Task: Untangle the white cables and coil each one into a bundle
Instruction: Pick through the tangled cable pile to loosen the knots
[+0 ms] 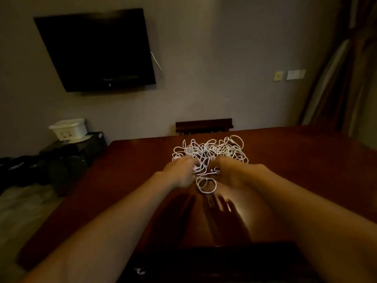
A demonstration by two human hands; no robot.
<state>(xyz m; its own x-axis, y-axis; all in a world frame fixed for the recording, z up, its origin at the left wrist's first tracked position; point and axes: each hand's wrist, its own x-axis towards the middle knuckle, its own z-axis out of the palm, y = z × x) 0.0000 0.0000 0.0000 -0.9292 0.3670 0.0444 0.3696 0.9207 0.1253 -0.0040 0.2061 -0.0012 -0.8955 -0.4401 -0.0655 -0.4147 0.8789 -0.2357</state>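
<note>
Head view looks down a dark red-brown table [285, 160] in a dim room. Off the table's left edge, a white basket [69, 128] sits on a dark box [91, 144]; above them a black television [95, 50] hangs on the wall. The left hand [179, 170] reaches into the near left side of the white cables [210, 152], fingers curled among the strands; whether it actually pinches one, I cannot tell. The cables lie in one loose tangle toward the table's far edge, about midway along it, with a small loop trailing nearer. The right hand [228, 170] rests on the tangle's near right side, fingers bent down into it, its hold unclear. Behind the far edge stands a dark chair back [204, 125].
</note>
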